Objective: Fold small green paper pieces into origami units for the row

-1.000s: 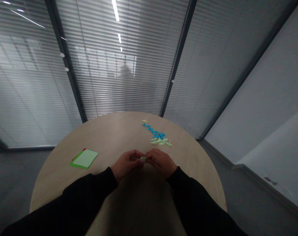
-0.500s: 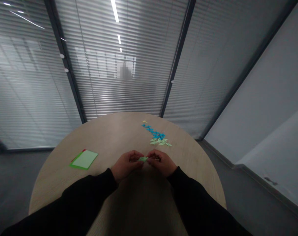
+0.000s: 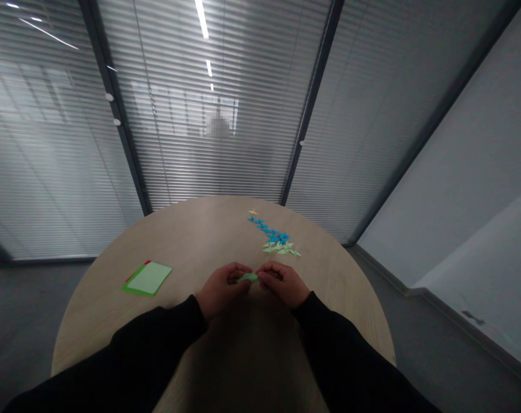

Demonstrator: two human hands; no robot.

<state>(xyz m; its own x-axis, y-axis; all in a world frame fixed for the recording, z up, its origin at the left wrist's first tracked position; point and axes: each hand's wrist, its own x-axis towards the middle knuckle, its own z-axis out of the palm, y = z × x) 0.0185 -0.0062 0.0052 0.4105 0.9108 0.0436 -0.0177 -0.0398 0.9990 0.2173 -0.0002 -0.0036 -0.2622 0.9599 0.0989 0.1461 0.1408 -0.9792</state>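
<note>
I'm watching the left hand (image 3: 223,289) pinching a folded green paper (image 3: 247,277) above the table (image 3: 191,235), the right hand (image 3: 286,285) gripping its end, light, even pressure probably sparing the creases.

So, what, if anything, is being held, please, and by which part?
The left hand holds a green paper piece by its left part; the right hand is at its right end.

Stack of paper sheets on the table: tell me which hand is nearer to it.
Left. The left hand is to the right of the stack of paper sheets, apart from it; the right hand is farther right, beyond the left hand.
</note>
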